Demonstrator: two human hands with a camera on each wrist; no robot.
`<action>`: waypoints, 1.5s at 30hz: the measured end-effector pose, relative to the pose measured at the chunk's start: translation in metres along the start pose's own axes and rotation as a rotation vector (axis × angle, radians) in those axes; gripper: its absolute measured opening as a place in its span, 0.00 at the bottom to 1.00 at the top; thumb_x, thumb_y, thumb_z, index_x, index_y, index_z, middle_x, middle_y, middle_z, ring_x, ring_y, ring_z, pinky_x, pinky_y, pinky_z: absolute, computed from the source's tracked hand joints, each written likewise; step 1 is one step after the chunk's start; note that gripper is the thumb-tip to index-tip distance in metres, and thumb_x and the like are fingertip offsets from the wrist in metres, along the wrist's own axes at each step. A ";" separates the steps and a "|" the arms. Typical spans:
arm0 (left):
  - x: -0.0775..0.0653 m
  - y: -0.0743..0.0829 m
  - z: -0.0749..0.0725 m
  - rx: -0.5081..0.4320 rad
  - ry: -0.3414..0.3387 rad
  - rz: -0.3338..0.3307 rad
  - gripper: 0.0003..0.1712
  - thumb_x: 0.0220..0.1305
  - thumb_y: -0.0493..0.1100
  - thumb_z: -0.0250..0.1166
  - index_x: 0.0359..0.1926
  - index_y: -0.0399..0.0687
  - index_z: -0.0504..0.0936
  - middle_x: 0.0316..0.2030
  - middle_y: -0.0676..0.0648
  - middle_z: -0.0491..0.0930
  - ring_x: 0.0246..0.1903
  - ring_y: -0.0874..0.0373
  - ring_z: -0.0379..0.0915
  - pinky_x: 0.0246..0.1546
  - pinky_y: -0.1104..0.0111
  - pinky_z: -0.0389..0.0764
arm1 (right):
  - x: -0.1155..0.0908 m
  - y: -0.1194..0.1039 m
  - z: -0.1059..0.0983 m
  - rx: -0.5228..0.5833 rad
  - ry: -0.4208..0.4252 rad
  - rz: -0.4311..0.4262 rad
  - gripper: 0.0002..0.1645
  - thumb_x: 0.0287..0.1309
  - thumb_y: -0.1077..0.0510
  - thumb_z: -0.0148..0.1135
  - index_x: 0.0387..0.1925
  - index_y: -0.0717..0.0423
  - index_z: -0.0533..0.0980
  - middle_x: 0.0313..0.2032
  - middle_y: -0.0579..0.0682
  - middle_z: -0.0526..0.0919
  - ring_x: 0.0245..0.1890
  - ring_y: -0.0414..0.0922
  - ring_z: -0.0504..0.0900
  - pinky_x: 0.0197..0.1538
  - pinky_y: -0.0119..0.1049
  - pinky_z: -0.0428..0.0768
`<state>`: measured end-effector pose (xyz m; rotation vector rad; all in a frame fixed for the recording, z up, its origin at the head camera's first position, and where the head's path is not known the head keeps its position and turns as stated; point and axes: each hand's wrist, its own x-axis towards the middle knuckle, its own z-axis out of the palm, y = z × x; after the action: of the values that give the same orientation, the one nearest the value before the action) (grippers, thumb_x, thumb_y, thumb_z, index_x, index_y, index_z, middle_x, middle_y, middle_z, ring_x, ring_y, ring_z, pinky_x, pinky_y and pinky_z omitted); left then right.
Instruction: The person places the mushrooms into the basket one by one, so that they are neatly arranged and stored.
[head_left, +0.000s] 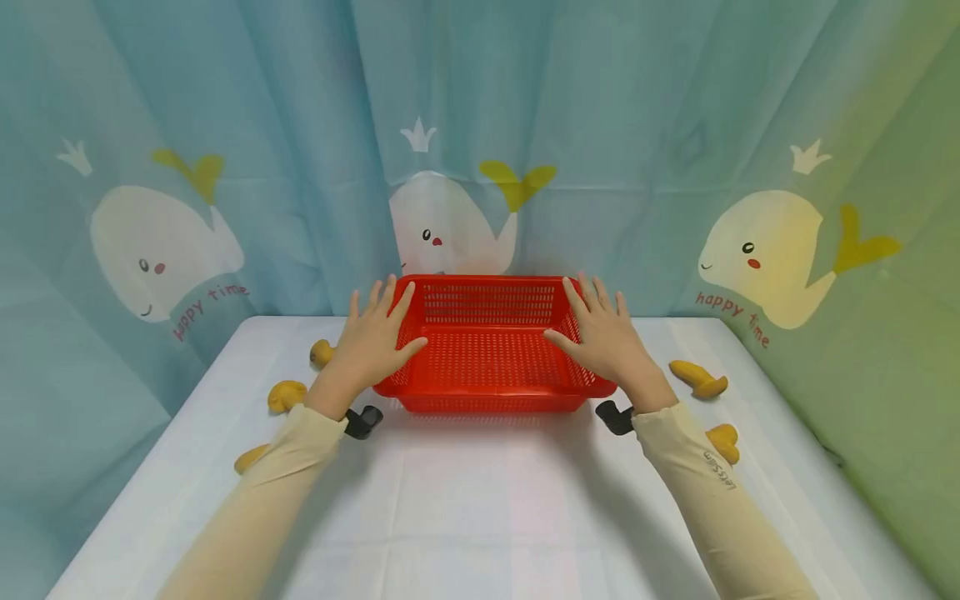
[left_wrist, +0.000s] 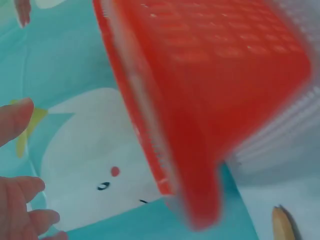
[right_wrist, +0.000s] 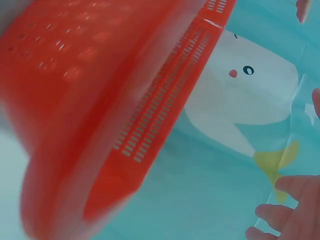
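Observation:
A red plastic basket [head_left: 491, 400] with slotted walls stands at the far middle of the white table, its perforated floor showing. My left hand [head_left: 371, 343] is spread over its left end, and my right hand [head_left: 606, 343] is spread over its right end. Both have straight, parted fingers and hold nothing. In the left wrist view, the basket [left_wrist: 225, 90] is blurred, with the fingers [left_wrist: 42, 220] apart from it. The right wrist view likewise shows a gap between the basket [right_wrist: 55, 130] and the fingers [right_wrist: 275, 215].
Yellow-brown, mushroom-shaped pieces lie at both sides: one [head_left: 287, 397] among several at the left, others [head_left: 697, 379] at the right, partly behind the sleeves. Black wrist mounts [head_left: 363, 422] show below the hands. A blue curtain [head_left: 315, 167] with whales hangs behind the table [head_left: 480, 517].

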<state>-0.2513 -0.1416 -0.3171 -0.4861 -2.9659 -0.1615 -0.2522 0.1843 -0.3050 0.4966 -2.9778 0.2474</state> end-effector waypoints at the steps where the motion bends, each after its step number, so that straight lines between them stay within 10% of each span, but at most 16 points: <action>1: -0.001 -0.001 0.001 0.004 0.000 -0.001 0.49 0.65 0.60 0.53 0.74 0.43 0.40 0.74 0.35 0.36 0.73 0.37 0.32 0.70 0.41 0.33 | -0.001 0.002 0.000 -0.005 0.002 0.001 0.52 0.62 0.35 0.48 0.74 0.55 0.38 0.74 0.59 0.35 0.74 0.61 0.35 0.71 0.64 0.36; 26: -0.017 -0.006 0.051 -0.056 0.010 -0.036 0.48 0.66 0.61 0.49 0.70 0.27 0.46 0.71 0.31 0.45 0.72 0.38 0.40 0.71 0.45 0.41 | -0.055 0.072 -0.010 -0.001 0.039 0.063 0.51 0.64 0.36 0.45 0.73 0.57 0.35 0.73 0.65 0.39 0.73 0.63 0.37 0.69 0.66 0.38; 45: -0.018 -0.004 0.058 -0.103 -0.028 -0.054 0.51 0.66 0.64 0.46 0.68 0.23 0.47 0.71 0.28 0.43 0.72 0.36 0.40 0.72 0.47 0.44 | -0.101 0.134 -0.023 0.271 0.149 0.103 0.49 0.64 0.46 0.54 0.74 0.51 0.38 0.72 0.65 0.46 0.68 0.70 0.50 0.64 0.69 0.51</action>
<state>-0.2421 -0.1433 -0.3771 -0.4235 -3.0110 -0.3165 -0.1998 0.3453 -0.3157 0.3334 -2.8392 0.6729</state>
